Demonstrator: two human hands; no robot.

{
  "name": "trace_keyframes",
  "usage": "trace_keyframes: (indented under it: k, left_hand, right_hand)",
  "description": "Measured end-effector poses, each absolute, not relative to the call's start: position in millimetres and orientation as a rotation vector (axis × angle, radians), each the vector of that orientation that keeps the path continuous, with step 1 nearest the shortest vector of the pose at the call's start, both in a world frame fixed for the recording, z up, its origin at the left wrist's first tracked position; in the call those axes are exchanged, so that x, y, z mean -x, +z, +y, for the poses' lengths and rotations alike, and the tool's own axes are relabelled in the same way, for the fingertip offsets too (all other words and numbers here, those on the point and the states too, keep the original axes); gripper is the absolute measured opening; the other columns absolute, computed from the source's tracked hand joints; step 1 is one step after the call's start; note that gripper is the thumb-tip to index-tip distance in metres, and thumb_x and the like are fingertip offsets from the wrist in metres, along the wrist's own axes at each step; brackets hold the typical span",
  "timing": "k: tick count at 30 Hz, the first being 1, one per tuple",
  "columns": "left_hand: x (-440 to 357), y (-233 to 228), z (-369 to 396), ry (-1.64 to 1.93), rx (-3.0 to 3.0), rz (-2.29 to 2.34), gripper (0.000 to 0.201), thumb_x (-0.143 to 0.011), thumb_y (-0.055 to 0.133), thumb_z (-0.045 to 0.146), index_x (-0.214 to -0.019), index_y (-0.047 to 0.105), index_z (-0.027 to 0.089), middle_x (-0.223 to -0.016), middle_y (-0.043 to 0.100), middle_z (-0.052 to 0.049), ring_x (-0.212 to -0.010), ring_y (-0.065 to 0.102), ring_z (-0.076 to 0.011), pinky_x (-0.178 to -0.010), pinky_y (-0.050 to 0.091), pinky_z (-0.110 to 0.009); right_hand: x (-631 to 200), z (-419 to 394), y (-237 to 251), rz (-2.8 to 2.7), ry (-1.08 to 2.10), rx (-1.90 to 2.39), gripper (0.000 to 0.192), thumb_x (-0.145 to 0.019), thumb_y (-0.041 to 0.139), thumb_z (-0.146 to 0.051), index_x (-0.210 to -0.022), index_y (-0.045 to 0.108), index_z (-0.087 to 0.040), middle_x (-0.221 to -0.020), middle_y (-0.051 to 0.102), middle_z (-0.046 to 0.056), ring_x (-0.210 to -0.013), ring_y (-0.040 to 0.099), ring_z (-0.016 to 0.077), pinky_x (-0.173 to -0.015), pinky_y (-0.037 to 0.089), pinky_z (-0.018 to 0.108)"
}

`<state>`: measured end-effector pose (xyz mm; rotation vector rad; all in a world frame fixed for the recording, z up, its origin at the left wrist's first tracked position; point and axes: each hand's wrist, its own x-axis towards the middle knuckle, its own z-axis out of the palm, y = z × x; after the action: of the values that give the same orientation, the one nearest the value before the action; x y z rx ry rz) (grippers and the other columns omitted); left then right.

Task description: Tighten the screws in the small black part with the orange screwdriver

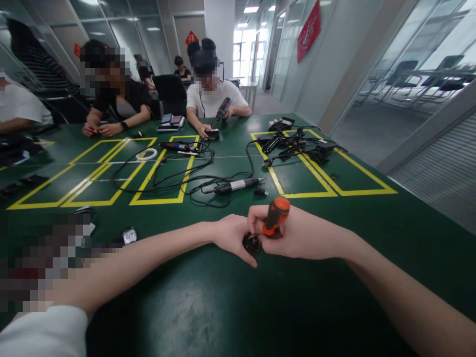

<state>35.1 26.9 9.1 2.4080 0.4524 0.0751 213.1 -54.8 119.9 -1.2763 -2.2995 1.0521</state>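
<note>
My left hand [232, 237] is closed around a small black part [251, 244], keeping it at the green table [178, 307]. Thumb and fingers lie on either side of this part, whose exact kind I cannot make out. In my right hand [297, 233] is a screwdriver [277, 214] with an orange and dark grey handle, tilted with its butt end up. Its shaft and tip are hidden behind my fingers, close to the black part. Both hands meet near the middle of the view.
Ahead lie a corded electric screwdriver [238, 186], a second one [178, 146], a white ring [146, 154] and a heap of black cables and adapters [293, 141]. Yellow tape [156, 202] marks rectangles. Across the table a person [217, 96] holds a power drill [223, 109]; another person [122, 101] sits leftward.
</note>
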Motion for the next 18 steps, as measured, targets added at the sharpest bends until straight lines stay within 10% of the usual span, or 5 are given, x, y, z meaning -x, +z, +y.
trace_keyframes:
  k: [18]
  left_hand:
    - [-33.8,5.4,28.9,0.115,-2.355,0.410,0.057,-0.061,0.096,0.048,-0.107,0.072,0.023,-0.105,0.075,-0.001,-0.103,0.068,-0.0250,-0.096,0.051,-0.028]
  right_hand:
    - [-210.9,-54.5,119.0,-2.286,1.044,1.285,0.012,-0.077,0.065,-0.014,-0.078,0.056,-0.021,-0.064,0.055,-0.006,-0.058,0.048,0.0104,-0.055,0.037,0.022]
